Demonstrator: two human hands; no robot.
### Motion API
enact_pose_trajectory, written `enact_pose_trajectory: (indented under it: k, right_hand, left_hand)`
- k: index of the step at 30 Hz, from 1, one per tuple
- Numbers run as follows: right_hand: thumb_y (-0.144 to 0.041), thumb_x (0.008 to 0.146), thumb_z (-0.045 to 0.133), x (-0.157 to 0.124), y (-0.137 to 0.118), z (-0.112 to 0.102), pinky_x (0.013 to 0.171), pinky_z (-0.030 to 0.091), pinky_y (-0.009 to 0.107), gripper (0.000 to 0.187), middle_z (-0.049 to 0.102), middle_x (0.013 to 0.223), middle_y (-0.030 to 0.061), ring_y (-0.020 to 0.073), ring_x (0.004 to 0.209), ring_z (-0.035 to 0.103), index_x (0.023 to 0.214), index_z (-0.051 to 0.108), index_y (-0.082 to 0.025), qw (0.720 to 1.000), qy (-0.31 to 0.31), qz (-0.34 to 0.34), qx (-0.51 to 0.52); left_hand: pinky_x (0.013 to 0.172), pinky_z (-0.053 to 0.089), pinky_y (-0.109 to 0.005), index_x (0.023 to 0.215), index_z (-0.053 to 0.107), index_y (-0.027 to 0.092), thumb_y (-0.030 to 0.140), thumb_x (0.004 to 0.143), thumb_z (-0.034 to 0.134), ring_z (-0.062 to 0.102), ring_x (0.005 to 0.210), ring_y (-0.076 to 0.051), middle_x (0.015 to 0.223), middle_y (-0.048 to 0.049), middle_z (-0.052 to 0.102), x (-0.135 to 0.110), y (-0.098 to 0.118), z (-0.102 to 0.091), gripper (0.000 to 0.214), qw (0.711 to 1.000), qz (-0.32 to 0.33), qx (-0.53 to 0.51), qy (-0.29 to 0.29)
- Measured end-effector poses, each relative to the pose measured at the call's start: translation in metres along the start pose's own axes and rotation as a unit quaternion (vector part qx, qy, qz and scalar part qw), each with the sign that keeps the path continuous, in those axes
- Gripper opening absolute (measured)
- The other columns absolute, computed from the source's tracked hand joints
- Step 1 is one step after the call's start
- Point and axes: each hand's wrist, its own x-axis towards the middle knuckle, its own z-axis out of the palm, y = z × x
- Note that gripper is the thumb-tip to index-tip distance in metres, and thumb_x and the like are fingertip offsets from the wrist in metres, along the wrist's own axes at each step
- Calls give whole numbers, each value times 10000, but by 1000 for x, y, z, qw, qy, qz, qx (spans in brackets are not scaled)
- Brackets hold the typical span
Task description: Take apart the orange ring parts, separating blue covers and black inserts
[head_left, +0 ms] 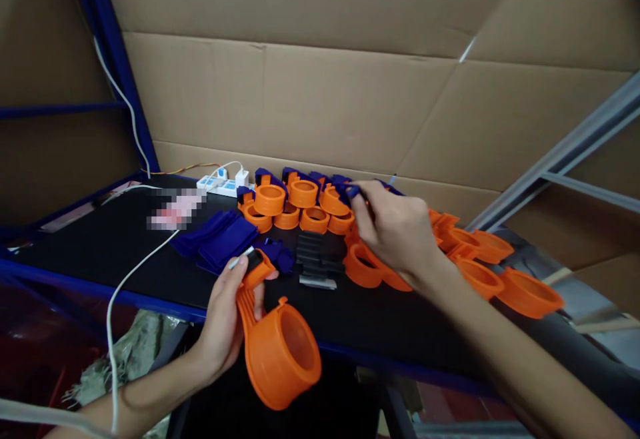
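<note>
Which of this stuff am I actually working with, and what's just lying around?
In use: orange ring part, gripped by left hand; small blue piece, pinched by right hand; stacked orange rings; blue pieces pile.
Lying about: power strip; white cable; black ribbed blocks; cardboard wall.

Two bare arms, uncovered as far up as shows (sleeves, if any, out of view). Left hand (227, 319) and right hand (395, 232) both bare: slim fingers, nails short and plain, knuckles and wrist bones well marked.
</note>
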Motion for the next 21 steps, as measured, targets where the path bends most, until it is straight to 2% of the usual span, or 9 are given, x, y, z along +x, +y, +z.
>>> enact_pose_trajectory:
  k: [2,4,8,12,17,21]
  right_hand:
    - [-325,1034,324,5,1,-4,592,339,292,374,672,856,96,198,802,616,1035,669,-180,1000,2,11,-18]
    - [-369,1032,341,11,-5,4,612,341,293,384,678,933,105,217,882,624,990,672,-179,999,-13,22,-37]
    - [-315,1024,389,23,-18,38,626,353,275,307,677,987,97,197,864,639,1071,662,-181,993,-101,50,-19]
    - [-187,985,445,22,-27,64,657,380,268,270,671,1066,87,201,919,646,1182,631,-192,988,-157,4,-4]
    - [-139,915,511,14,-34,68,656,410,272,336,664,1077,87,219,961,641,1230,617,-186,983,-178,-30,15]
    - [-135,896,512,12,-27,59,719,442,277,450,665,1139,83,210,964,643,1333,575,-223,986,-144,20,82]
  left_hand:
    - [474,370,-220,863,575,160,507,942,492,413,401,-88,486,27,536,-2,2,1,366,1000,-9,4,-27]
    - [449,335,-216,892,568,172,469,941,507,386,383,-86,485,39,533,-3,3,2,307,999,-3,9,-45]
    - [431,288,-205,939,593,163,455,927,527,350,366,-79,443,49,511,1,1,-1,300,999,-2,38,-27]
    - [432,284,-194,957,611,145,420,882,608,346,372,-67,427,63,483,9,-6,-7,285,998,-9,57,-21]
    - [364,233,-192,1013,608,159,428,846,652,342,338,-64,476,34,571,13,-13,-10,320,996,-22,80,-22]
    - [335,200,-185,996,606,159,446,840,658,332,307,-59,444,40,560,16,-10,-10,331,994,-45,94,-33]
